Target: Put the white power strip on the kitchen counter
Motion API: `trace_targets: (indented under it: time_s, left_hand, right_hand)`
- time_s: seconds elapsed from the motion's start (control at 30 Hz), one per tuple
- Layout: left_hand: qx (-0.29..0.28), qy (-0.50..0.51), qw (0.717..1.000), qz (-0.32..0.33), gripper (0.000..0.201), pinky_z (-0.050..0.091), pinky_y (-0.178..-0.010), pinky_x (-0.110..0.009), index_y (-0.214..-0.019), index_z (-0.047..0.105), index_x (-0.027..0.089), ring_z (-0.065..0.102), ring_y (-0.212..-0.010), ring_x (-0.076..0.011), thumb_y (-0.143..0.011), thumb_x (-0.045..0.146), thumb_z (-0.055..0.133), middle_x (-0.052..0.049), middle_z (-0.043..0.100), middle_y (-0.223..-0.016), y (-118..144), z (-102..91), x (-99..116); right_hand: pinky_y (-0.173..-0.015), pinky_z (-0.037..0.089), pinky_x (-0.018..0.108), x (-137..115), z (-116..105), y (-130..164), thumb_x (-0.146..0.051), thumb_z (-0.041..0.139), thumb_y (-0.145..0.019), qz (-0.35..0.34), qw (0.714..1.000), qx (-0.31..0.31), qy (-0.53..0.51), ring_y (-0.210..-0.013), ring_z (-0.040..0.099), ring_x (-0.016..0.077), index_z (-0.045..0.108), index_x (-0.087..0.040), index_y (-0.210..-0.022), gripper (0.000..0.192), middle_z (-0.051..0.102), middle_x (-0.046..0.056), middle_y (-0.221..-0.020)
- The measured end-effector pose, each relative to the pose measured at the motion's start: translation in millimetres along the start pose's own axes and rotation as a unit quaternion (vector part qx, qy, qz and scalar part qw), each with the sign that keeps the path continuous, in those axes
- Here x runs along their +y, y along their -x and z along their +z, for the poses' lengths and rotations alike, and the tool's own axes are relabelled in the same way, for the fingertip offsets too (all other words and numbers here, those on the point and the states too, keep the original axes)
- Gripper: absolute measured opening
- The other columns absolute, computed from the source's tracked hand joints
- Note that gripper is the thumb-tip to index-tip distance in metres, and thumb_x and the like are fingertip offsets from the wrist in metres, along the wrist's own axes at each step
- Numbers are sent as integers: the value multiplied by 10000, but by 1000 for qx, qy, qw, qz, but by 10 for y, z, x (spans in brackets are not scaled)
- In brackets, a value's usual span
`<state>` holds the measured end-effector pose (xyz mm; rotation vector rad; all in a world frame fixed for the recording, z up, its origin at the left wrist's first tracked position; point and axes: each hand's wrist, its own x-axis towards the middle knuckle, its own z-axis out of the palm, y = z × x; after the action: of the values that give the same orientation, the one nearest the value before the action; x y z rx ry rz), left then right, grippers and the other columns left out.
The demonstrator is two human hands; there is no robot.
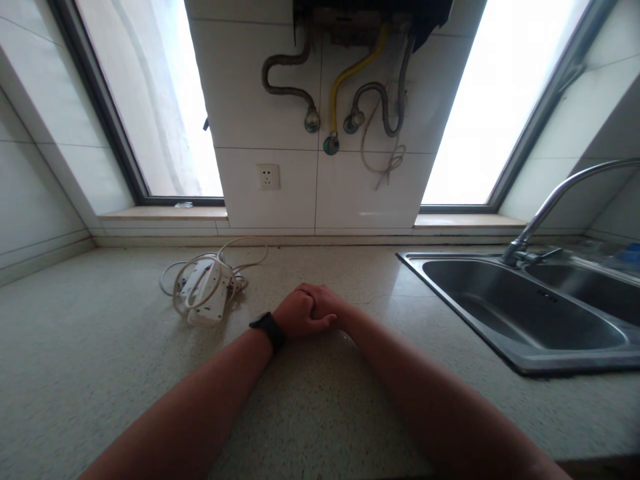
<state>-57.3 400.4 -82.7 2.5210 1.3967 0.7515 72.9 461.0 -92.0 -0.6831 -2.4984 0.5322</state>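
My left hand (pixel 295 315) and my right hand (pixel 325 298) are clasped together over the middle of the countertop. The left one is closed around the right, its thumb lying across toward the right wrist. The right hand's fingers are folded in against the left and partly hidden by it. A dark watch (pixel 270 329) circles my left wrist. Left of the hands, apart from them, lies a white power strip (pixel 210 293) with its pale cord (pixel 177 293) looped loosely over it.
A steel double sink (pixel 470 360) with a curved faucet (pixel 560 193) is set into the speckled countertop (pixel 125 387) at the right. A wall socket (pixel 269 177), a yellow gas hose (pixel 345 77) and metal hoses (pixel 285 60) are on the tiled wall between two windows.
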Motion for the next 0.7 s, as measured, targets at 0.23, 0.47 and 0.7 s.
trace_targets:
  time_s: [0.23,0.47,0.7]
  left_hand:
    - [-1,-21,1000,3,554,408,-579,-285,-568,601,145,574,-589,-167,-797,642,512,-92,635,-601,-9,12,-17]
    - [-5,-17,1000,-7,565,356,-520,-271,-556,586,146,532,-538,-146,-793,654,507,-75,605,-563,-8,-6,-2]
    - [3,-30,1000,3,566,356,-529,-281,-538,576,146,529,-540,-151,-803,642,510,-78,591,-557,-8,5,-13]
  right_hand:
    - [-761,495,332,34,22,0,-97,635,-598,-16,1000,15,-14,-886,657,271,638,-228,-1057,477,700,52,-959]
    - [-743,493,314,15,10,10,-95,635,-595,-13,1000,17,-19,-872,661,261,640,-228,-1043,467,701,44,-934]
    - [-774,499,345,19,11,11,-113,641,-609,-2,1000,7,-15,-902,658,282,633,-203,-1072,472,700,72,-974]
